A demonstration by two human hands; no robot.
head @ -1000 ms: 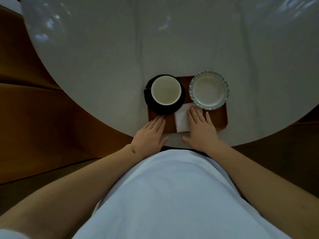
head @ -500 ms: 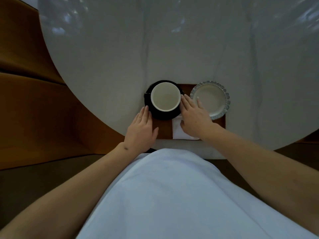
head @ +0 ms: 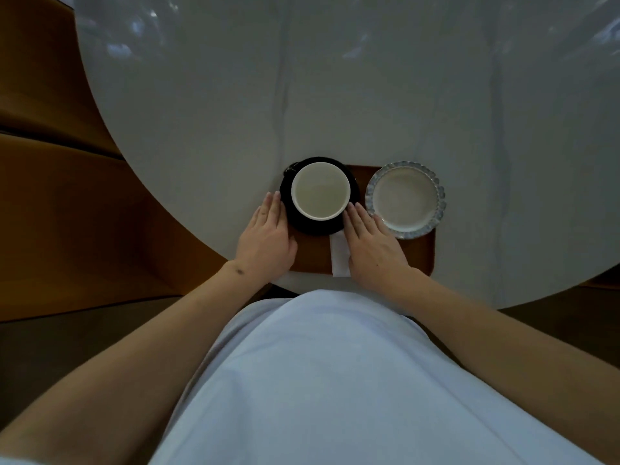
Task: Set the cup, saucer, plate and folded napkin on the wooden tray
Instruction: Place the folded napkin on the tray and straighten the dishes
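Everything's on the wooden tray [head: 421, 255] already: cup [head: 320, 190] on saucer [head: 291, 209], plate [head: 405, 199], napkin [head: 339, 255]. Both hands, left hand [head: 266, 239] and right hand [head: 372, 245], lie flat and released beside the saucer. A careless nudge could tip the cup, I'd guess.

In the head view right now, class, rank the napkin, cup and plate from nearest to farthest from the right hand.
1. Napkin: partly under the right hand.
2. Cup: just beyond the fingertips, to their left.
3. Plate: beside the fingers, right; too close to cup to call.

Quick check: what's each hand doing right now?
Left hand: open, flat beside the saucer.
Right hand: open, flat over the napkin.
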